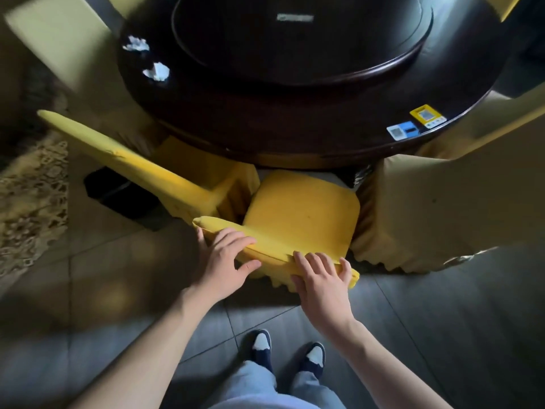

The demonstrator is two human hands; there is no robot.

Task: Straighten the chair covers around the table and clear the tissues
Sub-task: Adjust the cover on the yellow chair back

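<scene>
**Both hands on the top of a yellow-covered chair**

The chair cover (300, 214) is bright yellow cloth, smooth over the square seat and hanging in a pleated skirt at the back. The chair stands pushed in at the near edge of the round dark table (295, 134), its seat partly under the rim. The left hand (225, 261) lies on the left part of the chair's top edge, fingers curled over the cloth and thumb spread below it. The right hand (321, 276) lies on the right part of that edge, fingers loosely bent over the top; whether either hand pinches the cloth cannot be told.

A second yellow chair (124, 160) stands just to the left, its back angled away. A paler covered chair (427, 208) stands to the right.

Two crumpled white tissues (136, 45) (157, 71) lie on the far left part of the table, near each other. Two stickers (415, 122) sit on its right rim. The floor (427, 320) is grey tile.
</scene>
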